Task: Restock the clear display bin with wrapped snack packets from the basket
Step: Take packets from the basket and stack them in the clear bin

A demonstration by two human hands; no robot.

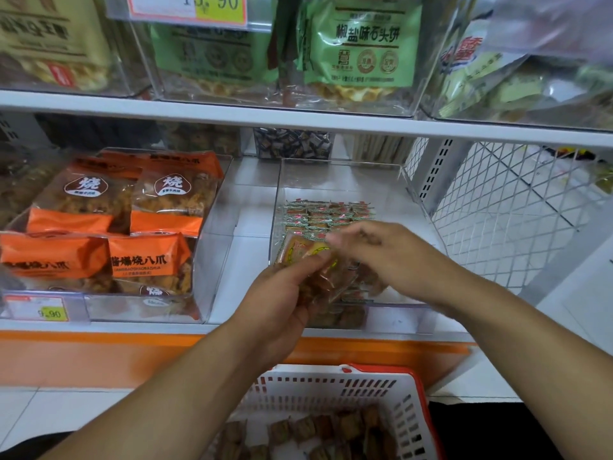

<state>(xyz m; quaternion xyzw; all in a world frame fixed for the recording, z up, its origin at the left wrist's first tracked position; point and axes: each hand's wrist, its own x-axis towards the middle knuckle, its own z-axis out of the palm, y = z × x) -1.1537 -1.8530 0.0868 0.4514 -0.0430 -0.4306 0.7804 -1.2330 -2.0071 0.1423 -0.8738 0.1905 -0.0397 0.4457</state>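
The clear display bin (345, 175) stands on the lower shelf, with rows of small wrapped snack packets (326, 214) lying flat at its back. My left hand (282, 293) grips a bunch of brown wrapped packets (326, 277) over the bin's front edge. My right hand (384, 250) reaches across from the right, its fingertips pinching the top of that bunch. Below, the white basket with a red rim (331, 385) holds several more brown packets (318, 429).
Another clear bin of orange snack bags (109, 224) stands to the left, with a price tag (49, 310) on its front. A white wire mesh panel (504, 207) closes the right side. The upper shelf (298, 117) carries bins of green bags (361, 44).
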